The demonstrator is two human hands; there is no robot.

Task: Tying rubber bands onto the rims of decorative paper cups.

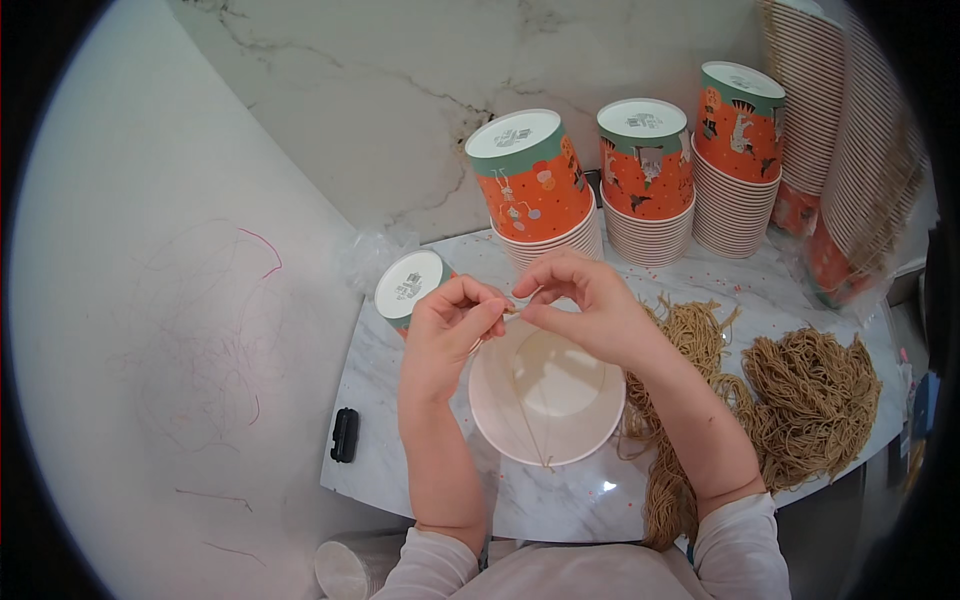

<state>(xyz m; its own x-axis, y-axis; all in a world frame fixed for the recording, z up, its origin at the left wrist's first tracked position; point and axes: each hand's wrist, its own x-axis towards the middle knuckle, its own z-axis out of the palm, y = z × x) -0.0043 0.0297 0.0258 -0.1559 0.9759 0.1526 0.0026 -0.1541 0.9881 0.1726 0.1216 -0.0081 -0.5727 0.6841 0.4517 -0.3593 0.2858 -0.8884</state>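
Both hands pinch a thin string [527, 420] above the white cup [546, 395]. Left hand [447, 335] and right hand [585, 305] fingers press together, hiding the string's top end.

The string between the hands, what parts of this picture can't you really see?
- Head view: the string is too thin to tell how it is fixed to the open cup.
- The left hand and right hand hide the pinched string end.
- The small cup is partly behind the left hand.
- The far right cup stack is cut off and bent by the rim.
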